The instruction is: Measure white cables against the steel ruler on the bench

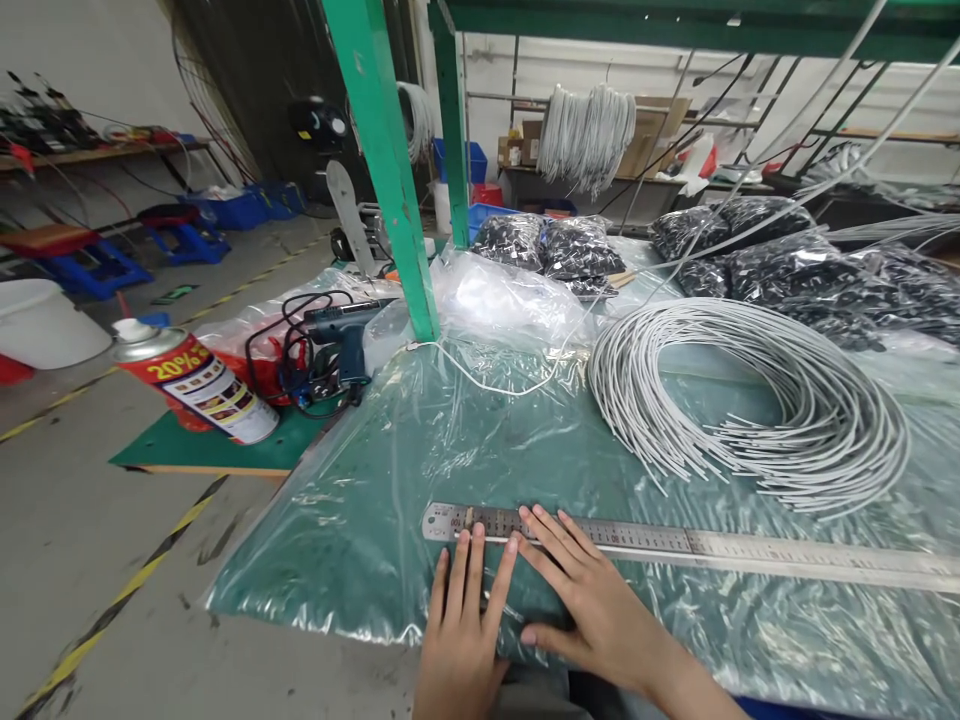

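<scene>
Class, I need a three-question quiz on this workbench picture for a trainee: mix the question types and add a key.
1. True or false: both hands rest flat near the end of the steel ruler.
2. Multiple choice: the coil of white cable lies (A) under the ruler, (B) beyond the ruler on the plastic sheet, (C) on the floor.
3. Short answer: which thing lies on its side at the bench's left edge, beside the blue power tool?

Key
1. True: the left hand and right hand lie open, fingertips at the ruler.
2. B.
3. The spray can.
</scene>
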